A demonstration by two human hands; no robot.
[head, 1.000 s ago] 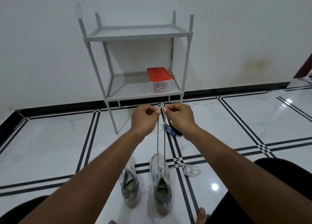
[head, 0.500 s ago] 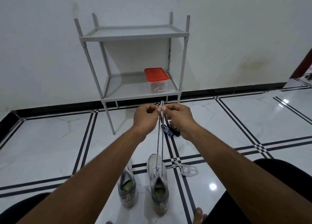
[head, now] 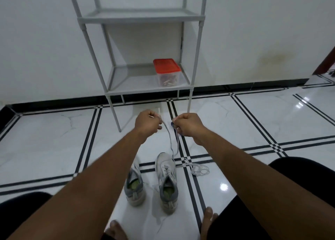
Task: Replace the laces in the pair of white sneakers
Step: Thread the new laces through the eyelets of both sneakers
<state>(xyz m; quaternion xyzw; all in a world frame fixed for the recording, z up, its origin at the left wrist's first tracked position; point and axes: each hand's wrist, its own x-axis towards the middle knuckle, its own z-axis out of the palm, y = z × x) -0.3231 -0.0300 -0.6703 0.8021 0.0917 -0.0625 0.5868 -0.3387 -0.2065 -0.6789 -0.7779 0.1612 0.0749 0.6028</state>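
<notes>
Two white-and-grey sneakers stand side by side on the tiled floor between my legs, the left sneaker partly behind my left forearm, the right sneaker in full view. A grey lace rises from the right sneaker's front eyelets in two slack strands. My left hand pinches one end of it, and my right hand pinches the other end, the hands held apart above the shoe. A loose white lace lies coiled on the floor just right of the right sneaker.
A grey two-shelf rack stands against the wall ahead, with a clear box with a red lid on its lower shelf. A small blue object shows behind my right hand. My bare toes are at the bottom.
My hands have moved apart from touching to a gap between them, and the lace strands have gone from taut to slack and curved. The view has shifted closer and lower.
</notes>
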